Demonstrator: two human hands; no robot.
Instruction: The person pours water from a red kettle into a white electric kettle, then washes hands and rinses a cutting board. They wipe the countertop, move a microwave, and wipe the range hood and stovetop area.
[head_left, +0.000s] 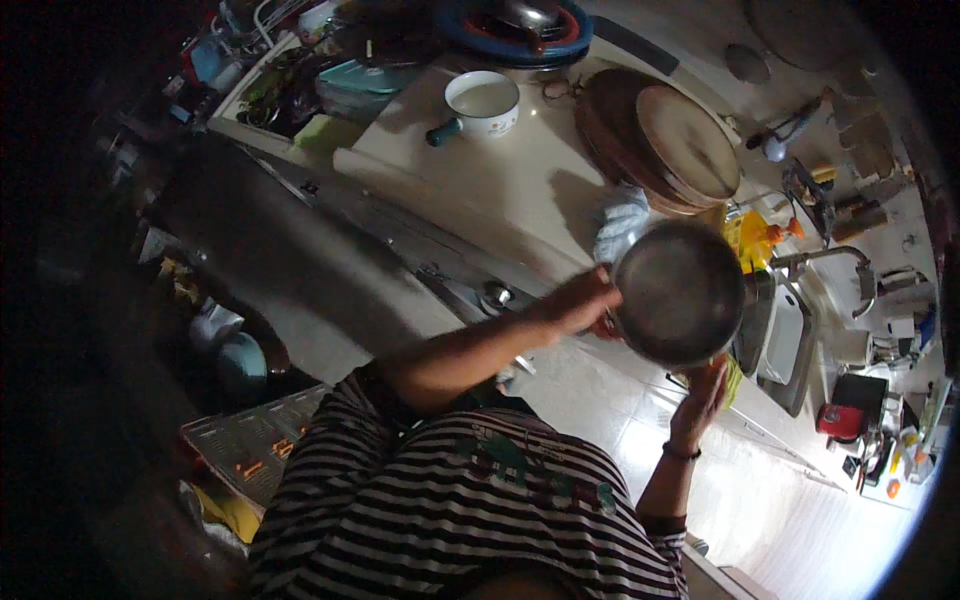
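Note:
A dark round pan (679, 292) is raised in front of me, its inside facing my view. My left hand (589, 304) grips its left edge, with the fingers partly hidden. At the lower rim is my right hand (709, 394), touching the pan from below; the fingertips are behind it. A yellow-green cloth (735, 382) shows just past the right hand. Beyond the pan, a crumpled pale cloth or bag (621, 225) lies on the worktop (450, 187). Round wooden boards (686, 142) lean close by.
A white saucepan with a green handle (491, 120) stands on the worktop. To the right are a yellow pump bottle (752, 240), a tap (862, 277) and a sink (787, 337). A lidded container (367, 79) and blue-rimmed tray (574, 45) are farther back.

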